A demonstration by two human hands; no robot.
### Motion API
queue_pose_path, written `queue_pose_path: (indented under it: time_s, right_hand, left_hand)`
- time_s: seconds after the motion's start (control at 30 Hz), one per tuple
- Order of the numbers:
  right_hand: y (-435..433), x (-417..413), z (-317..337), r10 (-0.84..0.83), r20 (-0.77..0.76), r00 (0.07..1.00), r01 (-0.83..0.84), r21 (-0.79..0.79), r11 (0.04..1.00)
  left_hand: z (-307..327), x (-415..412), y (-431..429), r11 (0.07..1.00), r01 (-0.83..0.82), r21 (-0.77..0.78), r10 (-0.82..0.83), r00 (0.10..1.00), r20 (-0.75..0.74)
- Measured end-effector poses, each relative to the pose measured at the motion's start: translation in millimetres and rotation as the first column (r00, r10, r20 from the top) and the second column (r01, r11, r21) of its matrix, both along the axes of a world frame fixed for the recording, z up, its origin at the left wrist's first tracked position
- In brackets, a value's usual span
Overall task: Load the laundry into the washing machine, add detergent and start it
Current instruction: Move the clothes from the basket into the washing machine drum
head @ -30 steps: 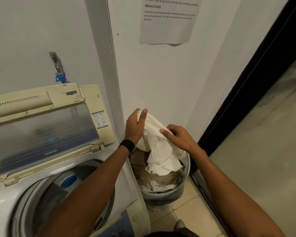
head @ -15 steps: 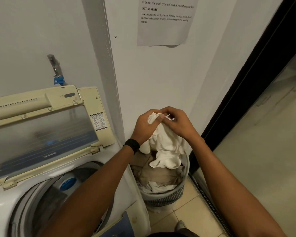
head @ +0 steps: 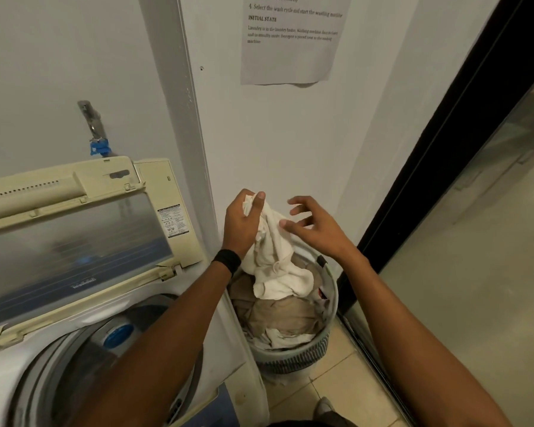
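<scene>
**Holding white cloth (head: 278, 263) above the basket**

Gripped by its bunched top in the left hand (head: 244, 223), fingers curled round the fabric, black wristband (head: 227, 260) at the wrist. Just beside it, right hand (head: 315, 229) with fingers spread and loose, holding nothing. Hanging down onto beige laundry (head: 278, 315) in the grey laundry basket (head: 290, 357). Left of that, washing machine (head: 0, 371), lid (head: 74, 241) raised, drum (head: 74, 365) open.
</scene>
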State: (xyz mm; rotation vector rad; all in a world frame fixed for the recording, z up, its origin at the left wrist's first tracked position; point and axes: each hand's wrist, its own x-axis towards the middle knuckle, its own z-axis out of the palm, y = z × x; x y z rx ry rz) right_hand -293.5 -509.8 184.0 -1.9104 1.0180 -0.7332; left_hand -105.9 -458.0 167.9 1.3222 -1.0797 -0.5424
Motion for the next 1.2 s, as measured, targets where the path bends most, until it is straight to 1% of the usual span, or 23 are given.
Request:
queue_pose_path:
  time_s: [0.07,0.13,0.27,0.3,0.37,0.43,0.47,0.53,0.57,0.6,0.67,0.73,0.77,0.83,0.87,0.9,0.97,1.0,1.03,1.07,1.1,1.13,1.2]
  right_hand:
    - [-1,3,-4,0.033,-0.104,0.994,-0.037,-0.034,0.999]
    - [-3,4,-9,0.039,-0.160,0.986,-0.051,-0.070,0.996]
    - [-7,4,-9,0.029,-0.151,0.988,-0.044,-0.099,0.994]
    - [-8,4,-6,-0.008,-0.109,0.994,-0.002,-0.087,0.996]
    - [-7,7,9,-0.106,0.078,0.991,0.107,-0.006,0.994]
    - [-3,13,31,-0.146,0.300,0.943,0.112,0.127,0.986]
    - [-2,18,41,-0.133,0.369,0.920,0.078,0.160,0.984]
    - [0,29,56,-0.089,0.399,0.912,0.045,0.118,0.992]
    - [1,33,59,-0.086,0.406,0.910,0.059,0.079,0.995]
    - [0,34,60,-0.096,0.424,0.901,0.084,0.047,0.995]
    - [-3,28,50,-0.118,0.460,0.880,0.122,0.020,0.992]
    - [-2,19,33,-0.091,0.404,0.910,0.070,0.067,0.995]
    - [4,16,23,-0.035,0.346,0.938,-0.005,0.114,0.993]
    - [19,19,-10,0.109,0.155,0.982,-0.143,0.230,0.963]
    - [27,25,-28,0.147,0.056,0.988,-0.156,0.265,0.952]
    - [35,30,-44,0.140,-0.008,0.990,-0.132,0.268,0.954]
    - [39,36,-65,0.044,-0.031,0.999,-0.035,0.232,0.972]
    - [37,34,-65,0.023,-0.023,0.999,-0.018,0.218,0.976]
    - [33,29,-61,0.038,-0.016,0.999,-0.034,0.197,0.980]
    - [27,22,-57,0.063,-0.024,0.998,-0.058,0.184,0.981]
    - [22,13,-49,0.075,-0.006,0.997,-0.072,0.186,0.980]
    - [16,5,-41,0.047,0.029,0.998,-0.052,0.197,0.979]
    - [5,-7,-20,-0.060,0.164,0.985,0.029,0.187,0.982]
  left_hand:
    - [3,-3,1,1.000,0.000,-0.010,0.000,1.000,-0.017]
    - [4,-1,3,1.000,0.012,-0.010,-0.012,1.000,-0.024]
    - [6,7,5,0.999,0.037,-0.007,-0.037,0.999,-0.021]
    - [6,8,6,0.999,0.038,-0.007,-0.038,0.999,-0.026]
    - [8,9,6,0.999,0.035,-0.008,-0.035,0.999,-0.025]
    - [15,5,6,0.996,0.084,-0.016,-0.084,0.996,-0.014]
    - [21,1,6,0.990,0.139,-0.019,-0.139,0.990,-0.012]
    - [34,-8,3,0.971,0.239,-0.013,-0.239,0.971,-0.011]
    - [40,-12,2,0.969,0.245,-0.019,-0.245,0.969,-0.014]
    - [46,-14,0,0.975,0.220,-0.034,-0.221,0.975,-0.027]
    - [56,-17,-2,0.990,0.114,-0.086,-0.122,0.989,-0.089]
    - [62,-15,-8,0.994,0.028,-0.106,-0.048,0.980,-0.193]
    - [66,-16,-10,0.994,0.017,-0.105,-0.042,0.969,-0.245]
    - [73,-21,-16,0.994,0.045,-0.103,-0.076,0.946,-0.315]
    - [75,-24,-20,0.993,0.057,-0.103,-0.088,0.938,-0.334]
    - [77,-26,-22,0.993,0.067,-0.099,-0.098,0.930,-0.354]
    - [79,-25,-24,0.991,0.081,-0.111,-0.120,0.903,-0.413]
    - [78,-21,-24,0.990,0.062,-0.128,-0.109,0.908,-0.405]
    - [75,-13,-24,0.990,0.010,-0.138,-0.055,0.944,-0.325]
    - [70,-3,-25,0.988,-0.051,-0.144,0.022,0.982,-0.190]
    - [64,8,-25,0.985,-0.089,-0.148,0.082,0.995,-0.054]
    - [57,19,-25,0.986,-0.107,-0.132,0.115,0.992,0.056]
    - [46,32,-22,0.996,-0.078,-0.039,0.085,0.975,0.206]
